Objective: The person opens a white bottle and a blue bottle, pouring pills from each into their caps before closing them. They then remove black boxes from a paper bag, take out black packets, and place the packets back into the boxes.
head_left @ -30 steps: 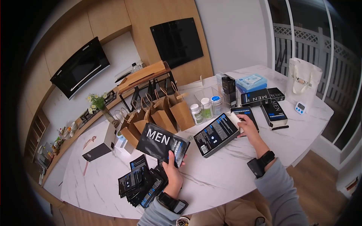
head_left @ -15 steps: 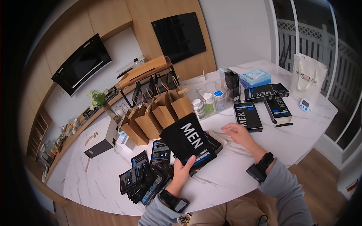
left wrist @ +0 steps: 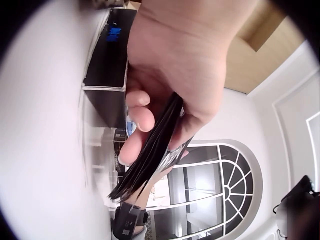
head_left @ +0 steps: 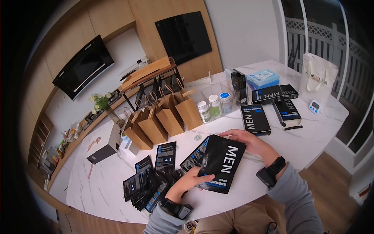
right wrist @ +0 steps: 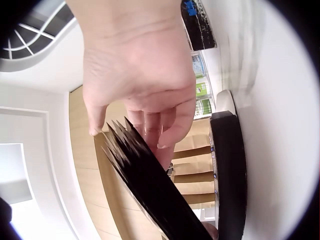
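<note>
My left hand (head_left: 191, 181) grips a fanned stack of flat black packets (head_left: 224, 163) printed MEN, thumb on the front face and fingers behind. In the left wrist view, the packets' layered edges (left wrist: 150, 155) run between thumb and fingers. My right hand (head_left: 249, 141) is at the upper end of the stack, fingers extended; in the right wrist view its thumb is beside the packet corners (right wrist: 120, 140). Partly hidden behind the stack, a black box (head_left: 193, 155) with printed text lies on the table. A heap of similar packets (head_left: 150, 189) is left of my left hand.
Brown paper bags (head_left: 169, 113) stand in a row behind the hands, beside a clear organizer (head_left: 233, 102) with bottles. More black MEN boxes (head_left: 255, 120) lie at right, near a white timer (head_left: 314, 107) and a white gift bag (head_left: 319, 76). A white box (head_left: 103, 144) stands at left.
My right hand has let go of the black box and moved to the packets' upper end. My left hand has carried the packets rightward, in front of the box, which has shifted left.
</note>
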`<state>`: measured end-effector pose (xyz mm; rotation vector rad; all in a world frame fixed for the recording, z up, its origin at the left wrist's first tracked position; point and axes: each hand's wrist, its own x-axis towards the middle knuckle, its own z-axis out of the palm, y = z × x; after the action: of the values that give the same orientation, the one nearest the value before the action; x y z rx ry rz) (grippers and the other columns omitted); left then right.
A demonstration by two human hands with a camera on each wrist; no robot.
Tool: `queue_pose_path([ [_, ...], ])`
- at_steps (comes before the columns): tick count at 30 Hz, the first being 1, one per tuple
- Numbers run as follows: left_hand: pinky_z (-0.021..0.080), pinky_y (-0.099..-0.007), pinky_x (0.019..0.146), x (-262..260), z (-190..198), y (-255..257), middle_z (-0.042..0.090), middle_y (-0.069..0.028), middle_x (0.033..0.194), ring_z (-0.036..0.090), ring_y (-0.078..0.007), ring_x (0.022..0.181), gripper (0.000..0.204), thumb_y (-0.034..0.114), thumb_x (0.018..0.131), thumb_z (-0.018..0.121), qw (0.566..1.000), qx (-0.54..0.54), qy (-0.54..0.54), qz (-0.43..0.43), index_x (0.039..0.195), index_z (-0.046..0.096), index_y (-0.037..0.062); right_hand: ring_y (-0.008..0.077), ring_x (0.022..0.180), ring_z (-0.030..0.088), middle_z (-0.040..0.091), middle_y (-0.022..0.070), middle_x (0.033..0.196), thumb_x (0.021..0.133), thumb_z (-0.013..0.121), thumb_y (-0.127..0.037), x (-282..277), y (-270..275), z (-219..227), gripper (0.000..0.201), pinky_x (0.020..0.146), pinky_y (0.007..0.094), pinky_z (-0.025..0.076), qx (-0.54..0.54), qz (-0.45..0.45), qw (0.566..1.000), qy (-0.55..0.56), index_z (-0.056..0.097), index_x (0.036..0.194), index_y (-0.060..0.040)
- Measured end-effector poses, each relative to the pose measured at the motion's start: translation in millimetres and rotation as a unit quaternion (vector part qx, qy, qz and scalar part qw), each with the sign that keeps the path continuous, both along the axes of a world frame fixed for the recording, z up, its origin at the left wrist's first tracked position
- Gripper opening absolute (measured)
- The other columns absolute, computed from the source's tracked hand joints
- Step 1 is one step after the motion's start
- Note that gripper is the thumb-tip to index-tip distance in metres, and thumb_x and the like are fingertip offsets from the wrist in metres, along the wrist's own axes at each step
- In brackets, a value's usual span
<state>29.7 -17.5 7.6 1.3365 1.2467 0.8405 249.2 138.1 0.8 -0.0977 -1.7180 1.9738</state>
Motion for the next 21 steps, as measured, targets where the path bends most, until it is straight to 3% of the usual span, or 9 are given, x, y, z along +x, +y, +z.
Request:
queue_pose_path([
  [1, 0.041, -0.0203, 0.044, -4.2, 0.7, 0.6, 0.059, -0.0012, 0.071, 0.053, -0.0068, 0.056, 0.028, 0.024, 0.08, 0.064, 0.999, -0.029, 0.0, -0.032, 0.091, 0.061, -0.0014, 0.0087, 0.093, 0.051, 0.054, 0.0065, 0.11, 0.089, 0.039, -0.046, 0.4, -1.2, 1.4, 0.056, 0.073, 0.0211, 0.042, 0.0, 0.001, 1.0, 0.0, 0.042, 0.127, -0.004],
  [3, 0.041, -0.0198, 0.045, -7.2, 4.9, 1.1, 0.059, -0.0006, 0.07, 0.053, -0.0066, 0.056, 0.028, 0.025, 0.08, 0.064, 0.996, -0.058, 0.0, -0.064, 0.091, 0.061, -0.001, 0.0097, 0.097, 0.051, 0.053, 0.0068, 0.112, 0.083, 0.056, -0.029, 2.2, -4.2, 5.2, 0.053, 0.084, 0.0236, 0.039, -0.003, 0.071, 0.997, -0.02, 0.04, 0.127, -0.0036],
  [4, 0.041, -0.0195, 0.045, -6.5, 9.2, -0.1, 0.059, -0.0005, 0.069, 0.053, -0.0066, 0.056, 0.03, 0.026, 0.079, 0.065, 0.994, -0.078, 0.007, -0.074, 0.091, 0.061, -0.0011, 0.0119, 0.1, 0.05, 0.052, 0.0073, 0.113, 0.077, 0.065, -0.02, 2.3, -4.9, 3.0, 0.06, 0.088, 0.025, 0.039, -0.079, 0.082, 0.992, -0.046, 0.039, 0.126, -0.0008],
  [7, 0.04, -0.019, 0.046, -13.4, 5.9, 0.4, 0.059, -0.0012, 0.066, 0.054, -0.0071, 0.054, 0.035, 0.03, 0.077, 0.066, 0.99, -0.104, 0.024, -0.091, 0.09, 0.061, -0.0023, 0.0132, 0.103, 0.049, 0.052, 0.0081, 0.114, 0.075, 0.066, -0.019, -0.5, -4.7, -9.4, 0.061, 0.088, 0.024, 0.038, -0.048, 0.123, 0.978, -0.163, 0.038, 0.125, 0.0025],
  [10, 0.041, -0.0195, 0.066, -11.6, 21.9, 0.6, 0.062, -0.0012, 0.083, 0.053, -0.0069, 0.075, 0.038, 0.025, 0.074, 0.069, 0.969, -0.201, 0.072, -0.121, 0.097, 0.061, -0.0035, 0.0114, 0.097, 0.052, 0.055, 0.0075, 0.108, 0.074, 0.068, -0.022, 1.8, -13.2, -2.7, 0.057, 0.083, 0.0226, 0.041, -0.037, 0.121, 0.954, -0.272, 0.043, 0.119, 0.0041],
  [13, 0.042, -0.0199, 0.065, -15.9, 13.3, 1.1, 0.062, -0.0018, 0.083, 0.053, -0.0075, 0.075, 0.038, 0.025, 0.074, 0.069, 0.972, -0.177, 0.063, -0.144, 0.096, 0.061, -0.0047, 0.0111, 0.083, 0.058, 0.06, 0.0068, 0.098, 0.073, 0.07, -0.026, 0.3, -18.0, 1.0, 0.052, 0.07, 0.0238, 0.047, -0.012, 0.131, 0.932, -0.337, 0.049, 0.11, 0.0036],
  [14, 0.044, -0.0193, 0.049, -16.3, 1.8, 2.7, 0.06, -0.0055, 0.072, 0.057, -0.0102, 0.055, 0.038, 0.03, 0.077, 0.066, 0.982, -0.041, 0.057, -0.176, 0.094, 0.06, -0.0038, 0.013, 0.083, 0.059, 0.059, 0.0082, 0.098, 0.074, 0.069, -0.026, -1.9, -15.9, 2.1, 0.049, 0.066, 0.0251, 0.05, -0.011, 0.174, 0.914, -0.367, 0.05, 0.108, 0.0044],
  [17, 0.042, -0.0206, 0.061, -14.4, 15.5, 0.6, 0.061, -0.0018, 0.08, 0.052, -0.007, 0.07, 0.037, 0.028, 0.075, 0.068, 0.974, -0.15, 0.064, -0.157, 0.093, 0.061, -0.0042, 0.015, 0.08, 0.06, 0.059, 0.0087, 0.097, 0.076, 0.068, -0.026, -4.3, -16.8, 0.2, 0.046, 0.059, 0.027, 0.052, -0.023, 0.196, 0.898, -0.392, 0.052, 0.106, 0.0041],
  [21, 0.042, -0.0195, 0.054, -14.5, 20.1, 2.7, 0.06, -0.0003, 0.077, 0.053, -0.0058, 0.066, 0.037, 0.031, 0.077, 0.066, 0.965, -0.197, 0.066, -0.164, 0.092, 0.062, -0.0025, 0.014, 0.068, 0.058, 0.058, 0.0055, 0.091, 0.076, 0.067, -0.025, -2.6, -21.4, -1.0, 0.043, 0.046, 0.0271, 0.05, -0.054, 0.133, 0.923, -0.358, 0.051, 0.109, -0.0009],
])
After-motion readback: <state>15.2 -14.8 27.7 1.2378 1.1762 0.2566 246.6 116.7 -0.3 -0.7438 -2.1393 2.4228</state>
